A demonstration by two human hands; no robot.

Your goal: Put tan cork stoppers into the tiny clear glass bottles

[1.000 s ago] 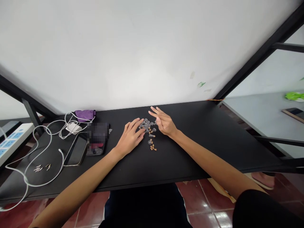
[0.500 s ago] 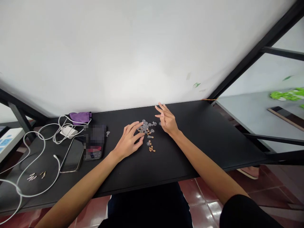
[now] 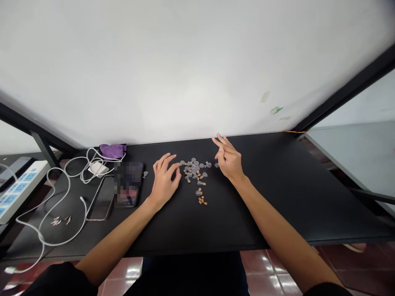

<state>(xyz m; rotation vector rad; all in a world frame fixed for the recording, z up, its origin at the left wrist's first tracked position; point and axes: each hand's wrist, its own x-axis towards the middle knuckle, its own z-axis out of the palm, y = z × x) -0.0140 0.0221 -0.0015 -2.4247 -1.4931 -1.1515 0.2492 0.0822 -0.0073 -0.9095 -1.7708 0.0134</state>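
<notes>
A heap of tiny clear glass bottles lies on the black desk, with several small cork stoppers just in front of it. My left hand rests flat on the desk left of the heap, fingers spread and open, fingertips close to the nearest bottles. My right hand is raised on its edge to the right of the heap, fingers stretched out and apart, holding nothing. One stray bottle lies right by that hand.
Left of my hands lie two phones, a white charger with looped cable, a purple cloth, small metal bits and a power strip. A white wall backs the desk. Black frame bars rise at both sides.
My left hand has drawn back left, off the heap of bottles. My right hand has shifted right and away from the heap. The camera view has swung slightly.
</notes>
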